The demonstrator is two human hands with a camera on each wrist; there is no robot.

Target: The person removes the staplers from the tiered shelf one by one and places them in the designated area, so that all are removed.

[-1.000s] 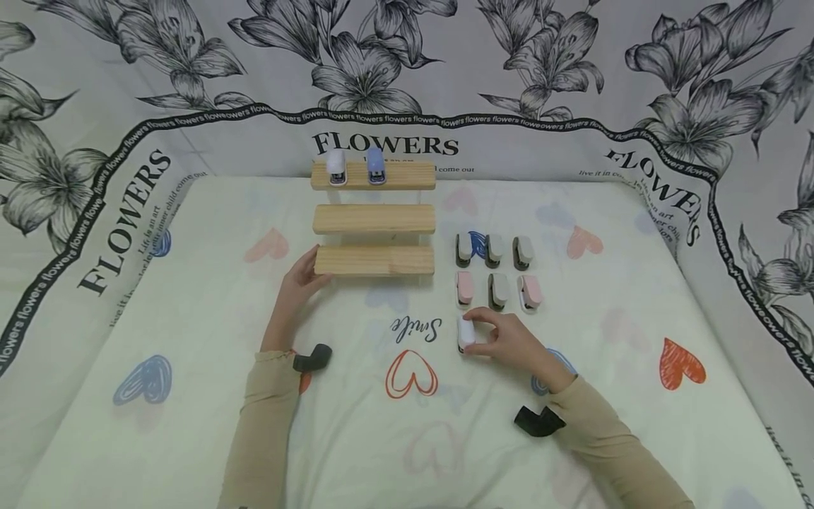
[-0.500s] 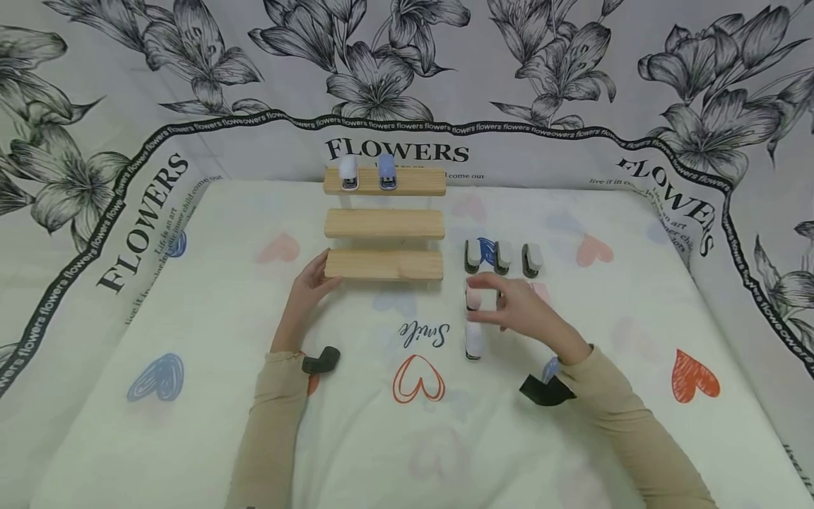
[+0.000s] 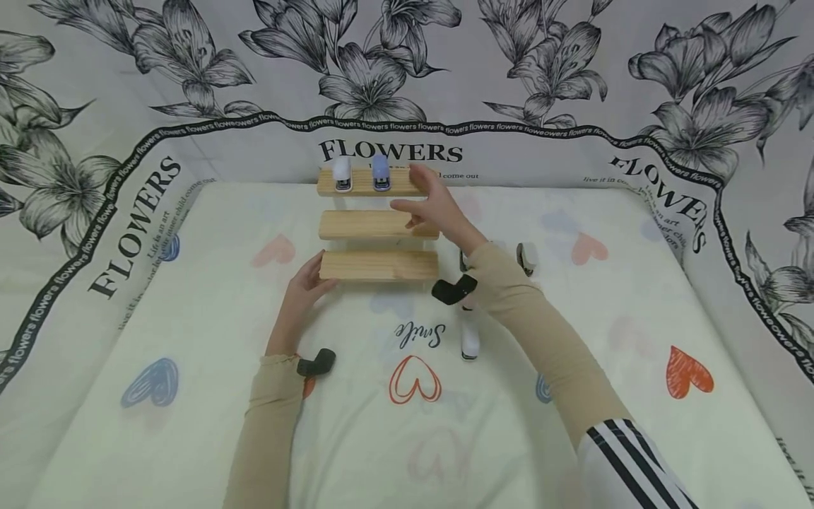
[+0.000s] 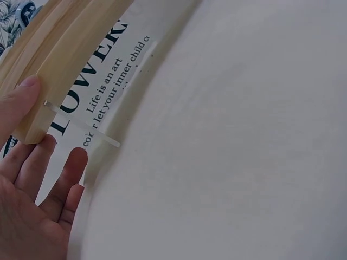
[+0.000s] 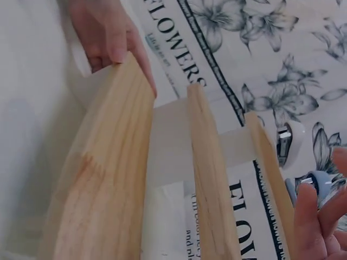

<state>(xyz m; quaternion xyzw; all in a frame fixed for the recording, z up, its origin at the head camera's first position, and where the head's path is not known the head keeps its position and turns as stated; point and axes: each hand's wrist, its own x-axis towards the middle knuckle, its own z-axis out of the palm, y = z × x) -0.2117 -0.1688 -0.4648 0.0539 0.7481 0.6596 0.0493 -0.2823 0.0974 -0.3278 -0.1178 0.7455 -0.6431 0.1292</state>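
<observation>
A three-tier wooden display rack [image 3: 378, 225] with clear side supports stands in the middle. My left hand [image 3: 304, 293] grips the left end of its lowest tier; in the left wrist view the thumb [image 4: 24, 95] lies on the wood with fingers beneath. My right hand [image 3: 435, 205] is at the right end of the top tier, thumb and forefinger spread apart, with nothing visible between them. On that tier sit a white mini stapler [image 3: 342, 174] and a blue mini stapler [image 3: 381, 173]. In the right wrist view, the right fingers [image 5: 307, 216] show close to the blue stapler.
Right of the rack, a white mini stapler [image 3: 469, 339] and a grey mini stapler [image 3: 527, 258] lie on the heart-print cloth [image 3: 356, 452]. Others there are largely hidden by the right sleeve [image 3: 540, 318]. A flower-print cloth [image 3: 540, 71] hangs behind.
My right hand has left the white stapler, passed over the pink one, and moved up and left to the rack's top tier. My left hand keeps its grip on the rack.
</observation>
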